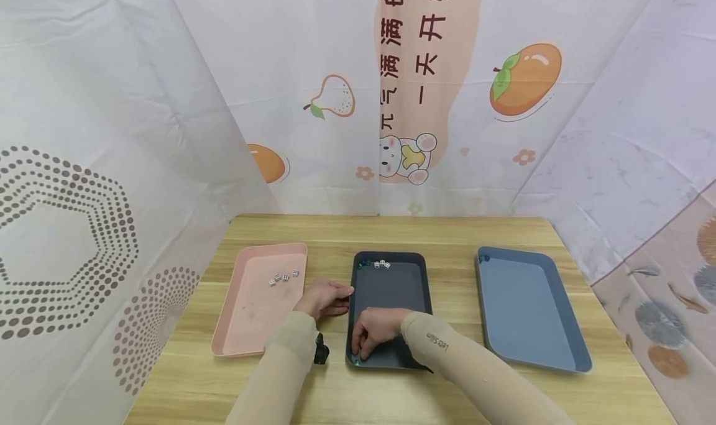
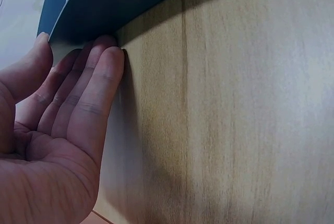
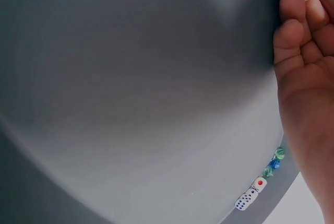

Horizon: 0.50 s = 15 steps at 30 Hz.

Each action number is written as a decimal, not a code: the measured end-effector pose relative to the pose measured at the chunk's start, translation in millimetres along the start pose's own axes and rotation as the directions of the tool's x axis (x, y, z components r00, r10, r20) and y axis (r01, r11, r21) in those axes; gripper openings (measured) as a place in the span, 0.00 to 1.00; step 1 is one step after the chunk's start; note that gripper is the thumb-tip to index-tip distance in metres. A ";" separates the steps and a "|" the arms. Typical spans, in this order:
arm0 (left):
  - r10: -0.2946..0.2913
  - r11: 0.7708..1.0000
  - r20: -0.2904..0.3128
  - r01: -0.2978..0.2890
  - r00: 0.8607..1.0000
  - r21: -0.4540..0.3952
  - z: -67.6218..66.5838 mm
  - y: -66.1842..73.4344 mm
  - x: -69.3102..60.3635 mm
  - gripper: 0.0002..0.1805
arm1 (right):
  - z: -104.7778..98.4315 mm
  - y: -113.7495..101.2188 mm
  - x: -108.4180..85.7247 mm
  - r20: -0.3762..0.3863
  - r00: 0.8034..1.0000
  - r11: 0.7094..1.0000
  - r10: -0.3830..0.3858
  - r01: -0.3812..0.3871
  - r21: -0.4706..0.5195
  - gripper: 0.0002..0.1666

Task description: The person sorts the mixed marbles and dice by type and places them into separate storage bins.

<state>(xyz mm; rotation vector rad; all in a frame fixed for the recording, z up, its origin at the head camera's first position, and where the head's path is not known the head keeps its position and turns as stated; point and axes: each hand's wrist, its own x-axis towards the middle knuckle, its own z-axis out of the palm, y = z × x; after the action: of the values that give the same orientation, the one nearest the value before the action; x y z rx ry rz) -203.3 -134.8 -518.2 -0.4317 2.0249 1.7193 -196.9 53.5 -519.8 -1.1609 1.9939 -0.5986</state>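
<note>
My right hand [image 1: 379, 327] reaches down into the near left corner of the dark tray [image 1: 391, 288], fingers bent. Its thumb and forefinger pinch at a small greenish-blue glass marble [image 1: 358, 361] there; the fingertips lie outside the right wrist view. My left hand [image 1: 324, 297] is at the tray's left side. In the left wrist view its thumb touches the rim, while the nearly straight fingers [image 2: 99, 83] lie against the outer wall. White dice [image 3: 245, 200] and green and blue marbles [image 3: 274, 164] line the tray's far edge.
On the left a pink tray [image 1: 246, 322] holds several white dice [image 1: 285, 277]. A blue tray [image 1: 526, 313] stands on the right, with small dark blue marbles [image 1: 484, 258] in its far left corner. All three trays stand on a wood-grain table [image 1: 455, 238], with printed curtains around it.
</note>
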 end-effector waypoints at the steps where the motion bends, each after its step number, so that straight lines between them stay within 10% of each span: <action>1: 0.002 1.000 0.000 -0.002 1.000 0.003 0.1 0.1 -0.5 0.15 | 0.2 -0.3 0.2 0.006 1.000 1.000 -0.003 0.003 -0.006 0.05; 15: 0.013 1.000 0.004 -0.013 1.000 0.000 0.2 -0.4 -1.8 0.14 | 5.0 0.4 1.8 0.075 0.997 1.000 0.013 -0.014 0.010 0.07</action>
<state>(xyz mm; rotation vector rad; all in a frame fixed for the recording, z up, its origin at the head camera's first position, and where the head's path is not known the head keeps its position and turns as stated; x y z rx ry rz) -201.6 -134.8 -517.5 -0.4154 2.0300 1.7265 -193.7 52.0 -523.8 -1.1466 1.9314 -0.5503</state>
